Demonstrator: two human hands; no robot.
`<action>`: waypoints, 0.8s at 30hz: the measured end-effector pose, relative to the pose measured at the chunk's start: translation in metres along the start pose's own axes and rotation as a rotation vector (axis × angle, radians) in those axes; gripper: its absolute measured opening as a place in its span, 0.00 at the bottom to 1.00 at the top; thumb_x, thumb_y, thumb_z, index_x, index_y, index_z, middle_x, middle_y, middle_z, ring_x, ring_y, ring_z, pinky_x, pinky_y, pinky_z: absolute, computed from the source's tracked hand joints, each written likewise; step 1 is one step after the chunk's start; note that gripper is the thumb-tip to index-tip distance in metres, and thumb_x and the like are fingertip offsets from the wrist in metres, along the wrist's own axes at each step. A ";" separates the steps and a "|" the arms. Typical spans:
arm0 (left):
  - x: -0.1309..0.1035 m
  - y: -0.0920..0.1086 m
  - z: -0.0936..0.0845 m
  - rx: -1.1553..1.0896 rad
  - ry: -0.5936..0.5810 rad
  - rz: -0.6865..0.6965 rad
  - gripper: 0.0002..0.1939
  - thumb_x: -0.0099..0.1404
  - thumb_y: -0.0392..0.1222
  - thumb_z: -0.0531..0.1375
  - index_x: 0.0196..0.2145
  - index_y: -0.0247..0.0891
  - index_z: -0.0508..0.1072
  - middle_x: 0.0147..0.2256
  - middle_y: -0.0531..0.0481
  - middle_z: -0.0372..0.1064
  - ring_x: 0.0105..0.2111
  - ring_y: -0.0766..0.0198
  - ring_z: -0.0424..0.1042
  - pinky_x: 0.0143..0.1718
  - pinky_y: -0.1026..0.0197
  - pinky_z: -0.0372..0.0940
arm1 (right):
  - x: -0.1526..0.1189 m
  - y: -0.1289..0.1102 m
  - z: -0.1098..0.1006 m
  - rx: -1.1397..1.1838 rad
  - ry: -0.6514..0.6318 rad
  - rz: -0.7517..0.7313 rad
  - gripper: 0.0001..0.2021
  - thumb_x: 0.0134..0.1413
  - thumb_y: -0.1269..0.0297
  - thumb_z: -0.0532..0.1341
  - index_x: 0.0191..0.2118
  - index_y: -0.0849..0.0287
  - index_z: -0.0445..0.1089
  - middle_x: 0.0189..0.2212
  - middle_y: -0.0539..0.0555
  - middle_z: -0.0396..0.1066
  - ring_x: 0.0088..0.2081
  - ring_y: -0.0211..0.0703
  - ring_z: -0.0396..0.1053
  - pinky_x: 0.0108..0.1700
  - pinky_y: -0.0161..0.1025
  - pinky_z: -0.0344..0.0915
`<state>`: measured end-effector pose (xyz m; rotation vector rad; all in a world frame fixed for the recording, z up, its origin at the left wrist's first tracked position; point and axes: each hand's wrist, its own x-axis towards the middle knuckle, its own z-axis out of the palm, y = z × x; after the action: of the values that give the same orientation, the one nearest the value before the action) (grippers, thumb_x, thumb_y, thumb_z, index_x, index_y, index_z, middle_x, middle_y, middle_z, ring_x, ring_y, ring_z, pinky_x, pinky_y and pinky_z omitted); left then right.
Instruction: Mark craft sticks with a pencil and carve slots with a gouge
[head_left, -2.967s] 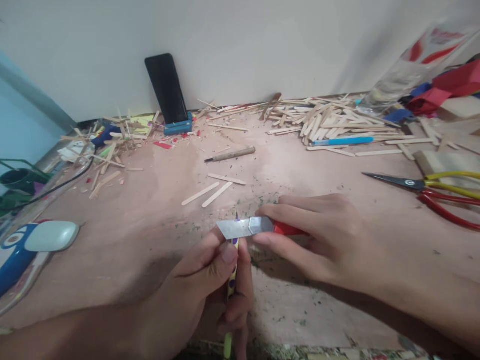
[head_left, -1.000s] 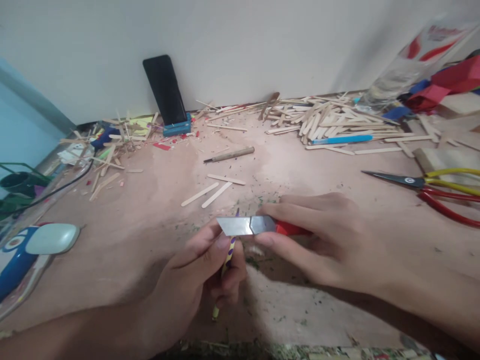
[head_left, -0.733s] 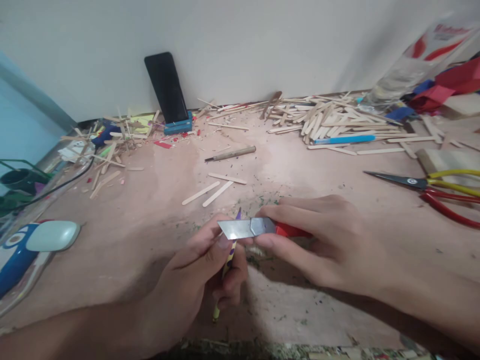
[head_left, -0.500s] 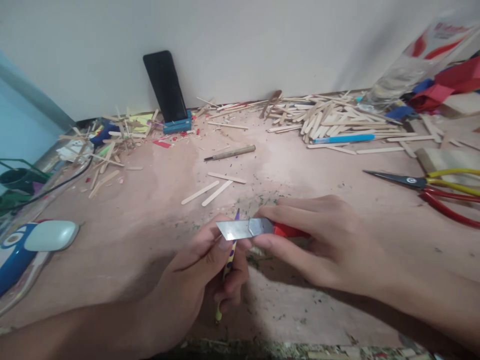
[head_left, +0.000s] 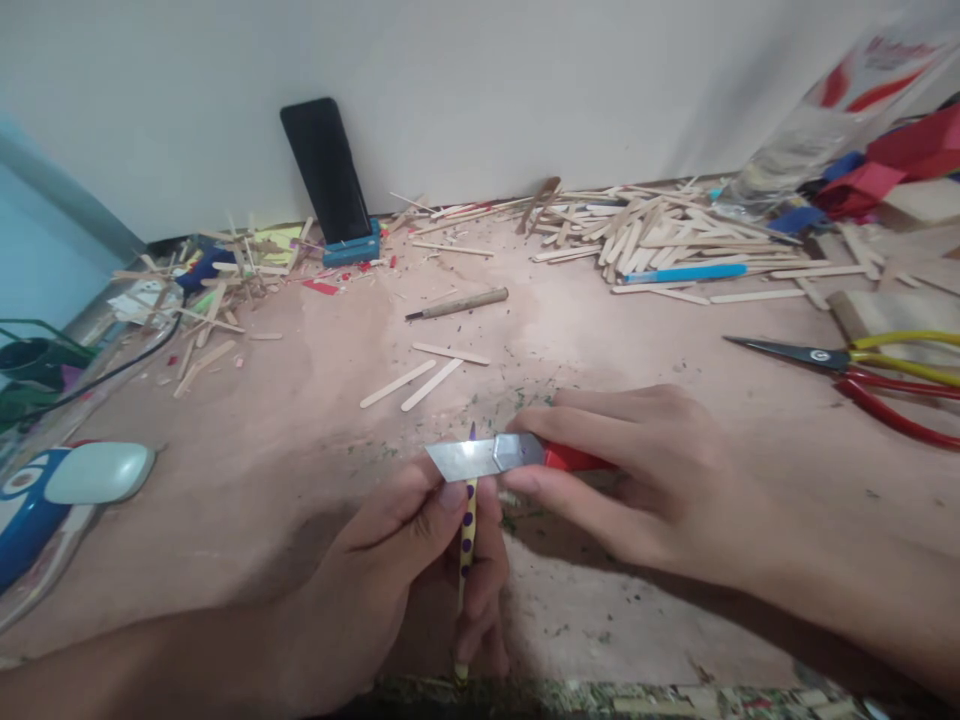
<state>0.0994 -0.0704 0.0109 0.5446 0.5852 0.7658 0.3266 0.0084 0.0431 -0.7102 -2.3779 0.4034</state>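
Observation:
My left hand (head_left: 420,540) is closed around a thin yellow stick with purple dots (head_left: 467,545); it stands nearly upright in the picture, its pointed purple tip showing above the blade. In my right hand (head_left: 637,480) is a utility knife (head_left: 517,452) with a red handle, gripped between thumb and fingers. The wide steel blade points left and crosses over the stick just below its tip. My left thumb lies close to the blade's lower edge. Fingers and blade hide parts of the stick.
Ahead lie several loose craft sticks (head_left: 397,384) and a wooden-handled carving tool (head_left: 457,304). A heap of sticks (head_left: 660,235) with a blue pen (head_left: 686,273) is behind. Scissors (head_left: 825,357) lie right, a phone (head_left: 328,170) stands back left, and a white case (head_left: 101,472) sits left.
My left hand has turned the stick more upright, so more purple dots show, and its lower fingers have moved down and right. The knife has shifted slightly left, still across the stick.

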 end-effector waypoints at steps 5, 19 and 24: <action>-0.002 0.006 0.004 -0.033 -0.011 -0.086 0.18 0.82 0.57 0.57 0.43 0.38 0.69 0.29 0.53 0.74 0.27 0.67 0.79 0.41 0.61 0.76 | -0.001 0.001 0.001 -0.014 0.019 0.014 0.15 0.77 0.57 0.63 0.38 0.61 0.76 0.26 0.48 0.70 0.27 0.34 0.66 0.31 0.36 0.58; 0.001 0.008 -0.001 -0.002 0.036 0.058 0.13 0.81 0.52 0.60 0.45 0.40 0.70 0.30 0.50 0.80 0.29 0.60 0.84 0.41 0.59 0.79 | -0.001 0.002 0.001 0.056 -0.037 -0.020 0.14 0.77 0.56 0.63 0.38 0.60 0.75 0.26 0.47 0.69 0.26 0.33 0.65 0.29 0.37 0.56; 0.001 0.010 0.002 -0.033 0.024 0.032 0.12 0.81 0.53 0.58 0.46 0.42 0.68 0.30 0.52 0.80 0.29 0.61 0.84 0.38 0.61 0.78 | 0.001 0.002 -0.004 0.036 0.038 0.076 0.14 0.76 0.56 0.63 0.39 0.59 0.76 0.25 0.47 0.70 0.25 0.33 0.64 0.30 0.36 0.57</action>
<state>0.0967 -0.0636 0.0185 0.5165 0.5861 0.8117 0.3298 0.0110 0.0458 -0.7872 -2.3077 0.4594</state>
